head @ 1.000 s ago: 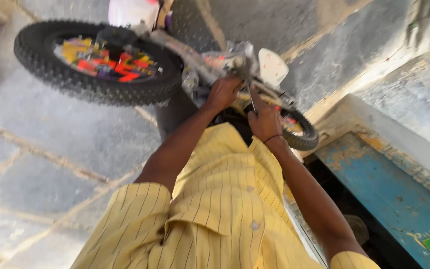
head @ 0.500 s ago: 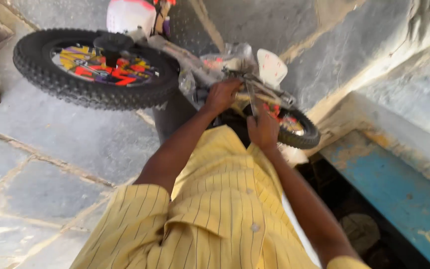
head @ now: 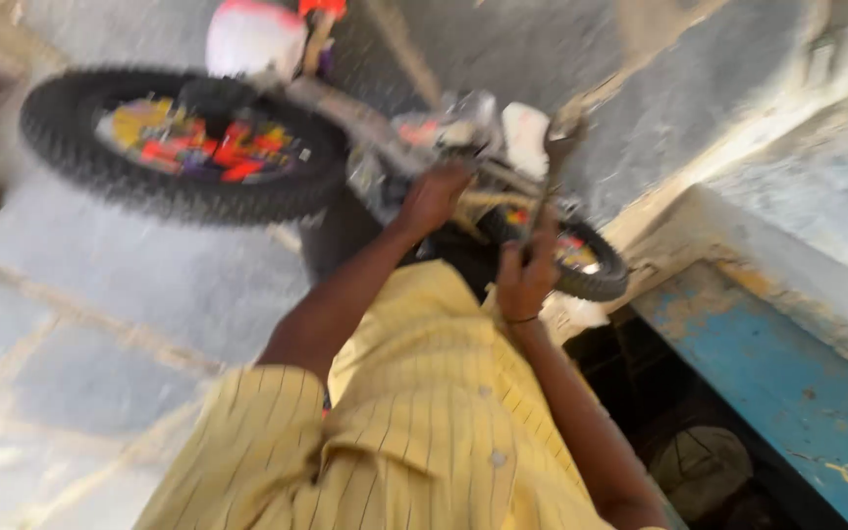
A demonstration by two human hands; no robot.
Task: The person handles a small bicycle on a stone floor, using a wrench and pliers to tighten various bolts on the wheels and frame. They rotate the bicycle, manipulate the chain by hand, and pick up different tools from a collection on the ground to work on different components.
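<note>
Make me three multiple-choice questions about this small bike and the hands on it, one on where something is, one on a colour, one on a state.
1. Where does the big knobbly tyre sit in the view?
A. upper left
B. lower right
C. behind the blue panel

2. What colour is the person's shirt?
A. plain green
B. yellow with thin dark stripes
C. red checks

3. What is the right hand doing?
A. resting flat on the floor
B. hanging free at the side
C. raised at the bike frame, closed on a thin metal tool

Answers: 1 A, the tyre fills the upper left. 2 B, striped yellow cloth covers the lower middle. 3 C, the fingers wrap a slim shaft by the small wheel; the left hand holds the frame beside it.
</note>
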